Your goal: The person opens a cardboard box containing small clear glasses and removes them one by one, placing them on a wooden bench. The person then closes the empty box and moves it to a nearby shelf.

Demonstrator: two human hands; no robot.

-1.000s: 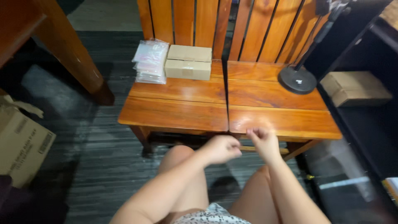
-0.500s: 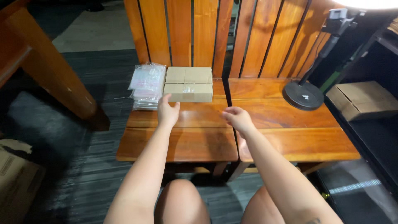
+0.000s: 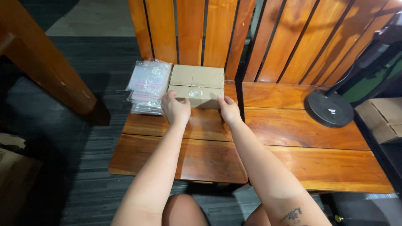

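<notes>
Left hand (image 3: 176,109) and right hand (image 3: 229,109), fingers spread, grip the cardboard box (image 3: 197,85) at its front corners. Box rests on wooden surface (image 3: 201,155), beside stacked plastic bags (image 3: 147,86).

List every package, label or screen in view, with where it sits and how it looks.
Cardboard box: on the left wooden seat by its slatted back, flat, brown, taped along the top; left hand and right hand grip its near edge.
Bag stack: left of the box, touching it; clear plastic bags, pinkish tint.
Second box: far right, on a dark shelf, brown, partly cut off.
Third box: bottom left on the floor, brown, mostly out of view.
No screens.
</notes>
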